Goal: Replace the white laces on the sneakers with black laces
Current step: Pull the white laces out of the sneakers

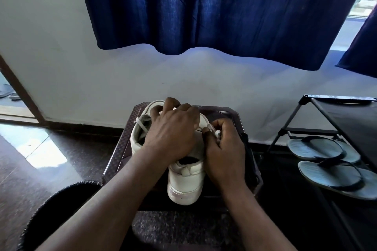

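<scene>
The blue curtain [214,6] is the biggest thing I see, hanging on the white wall [61,57] well behind the small dark table [122,149]. To the right of the table stands a black shoe rack [346,120], and a pair of grey flip-flops [318,149] lies on its lower shelf. Both white sneakers sit on the table. The near sneaker [185,181] has its heel toward me at the table's front edge, and the far sneaker [136,138] is just beside it on the table's left half, with a loose loop of lace across its opening. My left hand [173,130] lies over the top of the near sneaker at the middle of the table, fingers bent down round its front and holding it. My right hand [224,153] is touching that shoe's right side, toward the table's right edge. Its thumb and fingertips are pressed together, pinching the tip of the white lace [206,122], which arches out from under my left hand. A dark strip lies along the table's right edge beside this hand; I cannot tell what it is.
</scene>
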The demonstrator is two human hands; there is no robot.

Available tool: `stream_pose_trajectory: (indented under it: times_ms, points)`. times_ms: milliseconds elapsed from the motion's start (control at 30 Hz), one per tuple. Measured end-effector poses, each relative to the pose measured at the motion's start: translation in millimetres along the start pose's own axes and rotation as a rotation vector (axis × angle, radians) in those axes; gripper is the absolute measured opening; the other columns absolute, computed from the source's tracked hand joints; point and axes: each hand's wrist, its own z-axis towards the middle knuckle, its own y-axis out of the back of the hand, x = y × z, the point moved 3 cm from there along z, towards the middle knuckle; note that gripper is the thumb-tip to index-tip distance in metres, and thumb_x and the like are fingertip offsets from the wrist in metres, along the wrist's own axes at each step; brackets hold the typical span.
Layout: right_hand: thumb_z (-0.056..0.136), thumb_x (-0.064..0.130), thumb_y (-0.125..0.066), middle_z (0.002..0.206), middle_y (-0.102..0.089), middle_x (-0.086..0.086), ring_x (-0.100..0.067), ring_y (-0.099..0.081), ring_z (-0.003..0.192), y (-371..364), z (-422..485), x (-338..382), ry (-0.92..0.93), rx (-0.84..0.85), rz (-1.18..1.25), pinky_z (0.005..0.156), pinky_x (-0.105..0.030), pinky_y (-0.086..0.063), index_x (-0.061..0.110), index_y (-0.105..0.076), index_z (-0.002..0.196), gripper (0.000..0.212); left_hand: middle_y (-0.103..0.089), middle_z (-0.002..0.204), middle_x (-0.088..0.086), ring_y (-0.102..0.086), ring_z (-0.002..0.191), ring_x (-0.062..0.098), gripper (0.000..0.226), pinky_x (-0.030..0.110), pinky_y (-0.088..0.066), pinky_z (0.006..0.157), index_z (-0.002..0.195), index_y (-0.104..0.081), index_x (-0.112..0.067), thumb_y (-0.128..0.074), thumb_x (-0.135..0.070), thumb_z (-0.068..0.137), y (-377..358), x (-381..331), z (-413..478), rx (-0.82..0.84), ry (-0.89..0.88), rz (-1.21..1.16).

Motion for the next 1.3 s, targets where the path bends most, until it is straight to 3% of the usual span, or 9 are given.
stream_pose_trajectory:
  times_ms: [200,300,433,500,633,700,900,1133,1300]
  points:
    - [0.095,0.044,-0.051,0.106,-0.064,0.007,-0.017,-0.060,0.089,-1,0,0,-0.006,-0.041,-0.078,0.073,-0.039,-0.048,0.027,-0.057,0.104,0.020,-0.075,0.077,-0.016,-0.067,0.092,0.009,0.023,0.043,-0.054,0.089,0.093,-0.061,-0.032,-0.053,-0.010,0.090,13,27,4,-0.117,0.282,-0.768]
    - [0.093,0.045,-0.049,0.105,-0.064,0.006,-0.020,-0.060,0.090,-1,-1,1,0.024,-0.080,-0.120,0.070,-0.037,-0.045,0.027,-0.056,0.103,0.022,-0.069,0.079,-0.016,-0.052,0.113,0.016,0.021,0.042,-0.039,0.096,0.109,-0.069,-0.036,-0.062,-0.029,0.091,19,24,3,-0.165,0.099,-0.261]
    - [0.085,0.051,-0.041,0.103,-0.063,0.005,-0.024,-0.058,0.097,-1,0,4,0.045,-0.095,-0.133,0.078,-0.044,-0.050,0.025,-0.058,0.103,0.036,-0.066,0.093,-0.015,-0.043,0.112,0.017,0.016,0.036,-0.031,0.091,0.096,-0.077,-0.035,-0.062,-0.042,0.093,15,14,0,-0.133,-0.034,0.203]
    - [0.085,0.051,-0.040,0.102,-0.063,0.004,-0.026,-0.058,0.099,0,-1,5,0.052,-0.100,-0.140,0.082,-0.048,-0.050,0.024,-0.059,0.103,0.038,-0.068,0.091,-0.015,-0.050,0.106,0.015,0.010,0.036,-0.038,0.089,0.090,-0.075,-0.034,-0.065,-0.032,0.093,13,15,2,-0.181,-0.018,-0.041]
    - [0.086,0.044,-0.043,0.101,-0.062,0.008,-0.024,-0.056,0.101,1,-2,4,0.035,-0.110,-0.160,0.084,-0.046,-0.048,0.027,-0.060,0.099,0.028,-0.072,0.085,0.000,-0.071,0.086,0.023,0.023,0.045,-0.056,0.084,0.085,-0.068,-0.023,-0.057,-0.008,0.098,24,19,8,-0.167,0.196,-1.152]
    - [0.085,0.046,-0.037,0.102,-0.063,0.008,-0.022,-0.056,0.101,0,-1,5,0.019,-0.089,-0.155,0.086,-0.048,-0.050,0.027,-0.061,0.100,0.033,-0.073,0.096,0.007,-0.076,0.088,0.027,0.019,0.042,-0.060,0.084,0.097,-0.064,-0.005,-0.051,-0.012,0.109,33,18,4,-0.149,0.222,-1.297]
    - [0.085,0.041,-0.045,0.098,-0.063,0.011,-0.020,-0.056,0.099,-2,0,4,-0.008,-0.070,-0.109,0.087,-0.049,-0.050,0.032,-0.058,0.092,0.018,-0.050,0.063,-0.010,-0.040,0.057,0.011,0.027,0.033,-0.035,0.057,0.084,-0.055,-0.024,-0.056,-0.038,0.106,29,23,6,-0.185,0.304,-1.217]
    - [0.083,0.048,-0.037,0.097,-0.065,0.009,-0.023,-0.057,0.099,-4,2,2,0.015,-0.075,-0.091,0.086,-0.050,-0.049,0.027,-0.060,0.093,0.032,-0.069,0.105,0.003,-0.068,0.094,0.032,0.040,0.043,-0.055,0.081,0.129,-0.056,-0.035,-0.070,-0.040,0.092,26,8,-2,-0.069,-0.009,-0.073]
    - [0.085,0.051,-0.035,0.097,-0.067,0.011,-0.023,-0.059,0.098,-5,3,2,0.026,-0.069,-0.078,0.085,-0.050,-0.049,0.027,-0.061,0.093,0.036,-0.058,0.108,0.001,-0.068,0.093,0.034,0.020,0.044,-0.059,0.077,0.104,-0.077,-0.032,-0.063,-0.025,0.091,19,2,-4,-0.014,-0.004,0.196]
